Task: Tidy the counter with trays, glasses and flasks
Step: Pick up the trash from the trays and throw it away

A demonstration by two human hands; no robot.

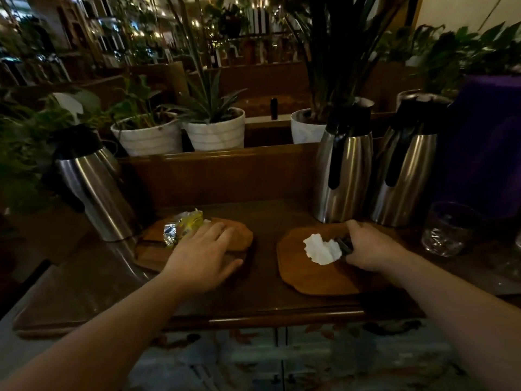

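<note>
Right tray [315, 275], brown wood, holds crumpled tissue [321, 249] beside closed right hand [369, 249].

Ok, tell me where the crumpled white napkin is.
In the head view, the crumpled white napkin lies right of centre on the right wooden tray, against the right hand, in front of two steel flasks.

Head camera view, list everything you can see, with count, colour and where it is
flasks: three, steel with black tops; one left, two right rear
wooden trays: two, brown, counter centre
crumpled napkin: one, white, on right tray
wrapper: one, yellow and foil, on left tray
glass: one, clear, far right
plant pots: three, white, behind the counter
hands: left flat on left tray; right gripping a dark object beside the napkin
</note>
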